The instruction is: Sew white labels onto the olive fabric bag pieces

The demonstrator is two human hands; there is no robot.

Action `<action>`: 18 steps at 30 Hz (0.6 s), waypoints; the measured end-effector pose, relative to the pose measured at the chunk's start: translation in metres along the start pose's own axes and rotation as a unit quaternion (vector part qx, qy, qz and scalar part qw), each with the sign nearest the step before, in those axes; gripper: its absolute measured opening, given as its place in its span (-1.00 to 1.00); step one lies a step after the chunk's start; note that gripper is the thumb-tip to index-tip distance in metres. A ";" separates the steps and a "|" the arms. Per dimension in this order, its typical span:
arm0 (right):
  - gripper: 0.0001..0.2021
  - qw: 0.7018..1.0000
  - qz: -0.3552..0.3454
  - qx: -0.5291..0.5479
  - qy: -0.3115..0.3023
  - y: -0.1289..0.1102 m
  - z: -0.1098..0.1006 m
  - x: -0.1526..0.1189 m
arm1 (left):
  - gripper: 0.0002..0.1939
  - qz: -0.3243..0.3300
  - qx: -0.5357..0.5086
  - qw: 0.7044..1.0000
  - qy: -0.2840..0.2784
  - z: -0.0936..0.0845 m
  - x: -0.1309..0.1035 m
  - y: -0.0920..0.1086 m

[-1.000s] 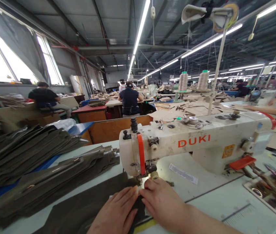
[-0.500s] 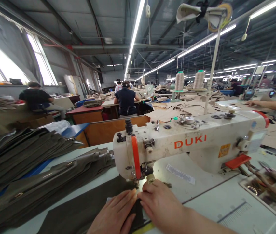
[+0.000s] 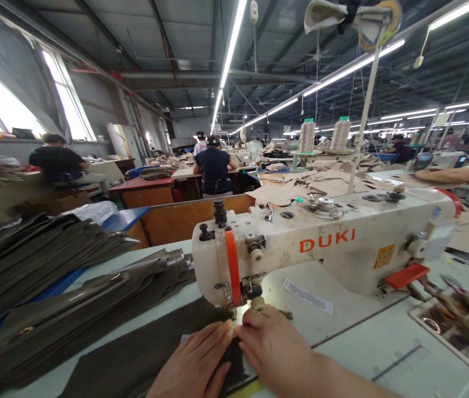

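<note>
A dark olive fabric piece (image 3: 135, 348) lies on the sewing table and runs under the needle area of a white DUKI sewing machine (image 3: 276, 243). My left hand (image 3: 197, 356) rests flat on this cloth, fingers stretched forward, their tips just before the presser foot. Close beside it, my right hand (image 3: 271, 340) has its fingers curled in a pinch at the cloth's right edge, near the lit needle area. The fingertips of both hands almost meet. The exact grip under the right fingers is hidden, as is the stitch line.
Stacks of dark fabric pieces (image 3: 43, 265) lie to the left. A paper strip label (image 3: 308, 297) is on the machine bed. At right sits a tray (image 3: 446, 342) with scissors and small metal parts. Thread cones (image 3: 307, 137) stand behind the machine. Other people work farther off.
Both hands and the cloth hold nearly the same place. The view has shifted slightly, and the arm of a person at far right has moved a little.
</note>
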State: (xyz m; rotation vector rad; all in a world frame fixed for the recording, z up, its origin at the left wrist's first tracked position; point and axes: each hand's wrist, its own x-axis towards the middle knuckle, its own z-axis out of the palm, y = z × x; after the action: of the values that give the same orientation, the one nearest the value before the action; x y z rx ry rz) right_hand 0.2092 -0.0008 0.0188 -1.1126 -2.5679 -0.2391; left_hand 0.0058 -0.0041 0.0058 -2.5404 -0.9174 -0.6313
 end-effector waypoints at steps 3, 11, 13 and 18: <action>-0.93 1.000 0.016 0.014 -0.004 0.000 0.003 -0.001 | -0.64 -0.023 -0.024 0.999 -0.009 0.000 -0.001 0.001; -0.95 1.000 -0.010 -0.015 0.000 -0.001 0.000 0.000 | -0.65 -0.056 -0.025 0.997 -0.037 0.013 0.004 -0.010; -0.95 1.000 -0.018 -0.019 0.009 -0.001 0.001 0.001 | -0.66 -0.064 -0.021 0.997 -0.043 0.016 0.007 -0.014; -0.95 1.000 0.006 -0.001 0.013 0.000 0.004 0.000 | -0.68 -0.054 0.002 0.998 -0.036 0.015 0.012 -0.016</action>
State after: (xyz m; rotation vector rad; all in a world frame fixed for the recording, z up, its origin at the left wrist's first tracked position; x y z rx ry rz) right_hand 0.2081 0.0000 0.0145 -1.1179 -2.5387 -0.2509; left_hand 0.0073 0.0203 0.0028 -2.5383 -1.0872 -0.5708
